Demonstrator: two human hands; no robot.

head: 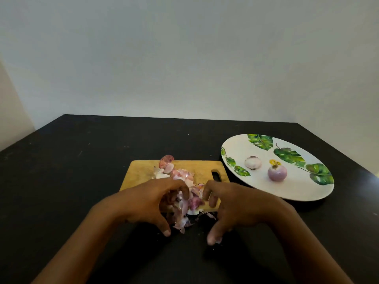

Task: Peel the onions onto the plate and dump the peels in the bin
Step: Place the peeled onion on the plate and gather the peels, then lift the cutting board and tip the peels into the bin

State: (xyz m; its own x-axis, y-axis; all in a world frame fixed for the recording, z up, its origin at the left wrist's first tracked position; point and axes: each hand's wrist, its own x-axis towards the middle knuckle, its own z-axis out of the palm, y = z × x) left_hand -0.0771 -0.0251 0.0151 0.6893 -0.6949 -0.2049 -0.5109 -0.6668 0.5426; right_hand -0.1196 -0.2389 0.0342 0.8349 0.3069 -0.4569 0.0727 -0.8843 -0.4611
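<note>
the left hand (147, 201) and right hand (235, 206) curl round the peels (185, 203) at the board's (141, 171) near edge, seemingly bunching them for the bin.

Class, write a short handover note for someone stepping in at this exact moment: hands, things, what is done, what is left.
Left hand: fingers curled round the onion peels.
Right hand: curled fingers against the heap's other side; grip unclear.
The peels lie on the cutting board and spill onto the table. Two peeled onions sit on the plate.
Done: peeling, apparently.
Left: carry the peels to the bin, which is not in view.
</note>
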